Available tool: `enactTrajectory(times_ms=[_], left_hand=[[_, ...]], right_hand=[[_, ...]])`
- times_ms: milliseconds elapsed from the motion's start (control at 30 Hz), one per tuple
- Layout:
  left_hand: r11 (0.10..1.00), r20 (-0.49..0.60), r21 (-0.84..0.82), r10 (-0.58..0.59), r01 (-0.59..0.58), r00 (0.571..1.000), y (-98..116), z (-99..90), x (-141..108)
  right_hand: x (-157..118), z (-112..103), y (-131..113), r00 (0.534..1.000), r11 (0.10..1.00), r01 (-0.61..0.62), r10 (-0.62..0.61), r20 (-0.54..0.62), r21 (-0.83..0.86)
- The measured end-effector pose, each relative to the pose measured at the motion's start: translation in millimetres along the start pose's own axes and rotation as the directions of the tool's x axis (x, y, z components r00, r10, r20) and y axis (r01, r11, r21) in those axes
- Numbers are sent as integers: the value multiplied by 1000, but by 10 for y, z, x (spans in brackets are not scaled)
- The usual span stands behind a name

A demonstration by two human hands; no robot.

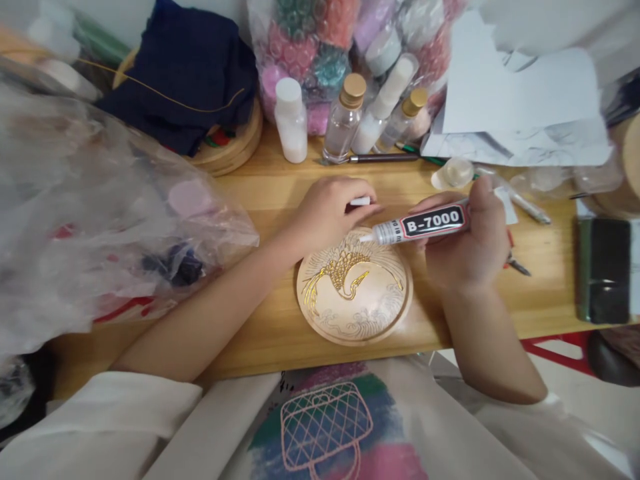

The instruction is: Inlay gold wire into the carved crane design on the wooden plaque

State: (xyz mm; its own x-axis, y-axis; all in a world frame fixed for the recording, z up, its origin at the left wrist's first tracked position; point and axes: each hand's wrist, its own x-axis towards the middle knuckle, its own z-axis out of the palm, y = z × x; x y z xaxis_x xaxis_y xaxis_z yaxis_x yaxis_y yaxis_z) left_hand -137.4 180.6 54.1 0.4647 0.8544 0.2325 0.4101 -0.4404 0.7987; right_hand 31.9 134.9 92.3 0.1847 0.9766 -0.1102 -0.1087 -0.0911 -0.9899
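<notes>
A round wooden plate (330, 320) lies on the table, with a gold crane raised on its upper part and thin printed lines of waves and feathers around it. My right hand (467, 247) is wrapped round a glue tube (434, 221) marked B-7000. The tube lies nearly level, its white nozzle pointing left over the plate's upper edge. Just above the plate, my left hand (335, 210) pinches a small white cap (360, 201) between thumb and fingers.
Small bottles (345, 120) stand behind the hands, before a bag of wrapped jars (320, 53). Clear plastic (125, 213) covers the left. Dark blue cloth (185, 73) rests on wooden hoops (235, 150). Papers (520, 100), pliers (517, 265) and a dark phone-like object (605, 270) lie right.
</notes>
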Motion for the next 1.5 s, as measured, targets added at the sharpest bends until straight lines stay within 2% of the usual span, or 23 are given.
enactTrajectory(times_ms=[100, 233, 467, 600, 867, 1500], left_hand=[[1000, 10, 17, 2, -2, 1000, 1, 7, 5], [999, 34, 43, 13, -15, 999, -4, 14, 15], [998, 49, 64, 6, -9, 999, 15, 12, 24], [995, 58, 93, 21, -26, 998, 19, 13, 24], [991, 39, 114, 73, -77, 997, -19, 30, 5], [990, 61, 129, 43, -50, 997, -5, 31, 18]], right_hand=[[-63, 44, 3, 1000, 1000, 11, -11, -19, -15], [-102, 68, 40, 1000, 998, 16, -15, 18, -55], [-123, 117, 81, 993, 994, -92, 95, 68, -54], [-143, 122, 83, 995, 994, -82, 86, 48, -77], [-136, 105, 89, 995, 992, -27, 38, 87, -126], [-139, 92, 90, 992, 991, -50, 64, 113, -121]])
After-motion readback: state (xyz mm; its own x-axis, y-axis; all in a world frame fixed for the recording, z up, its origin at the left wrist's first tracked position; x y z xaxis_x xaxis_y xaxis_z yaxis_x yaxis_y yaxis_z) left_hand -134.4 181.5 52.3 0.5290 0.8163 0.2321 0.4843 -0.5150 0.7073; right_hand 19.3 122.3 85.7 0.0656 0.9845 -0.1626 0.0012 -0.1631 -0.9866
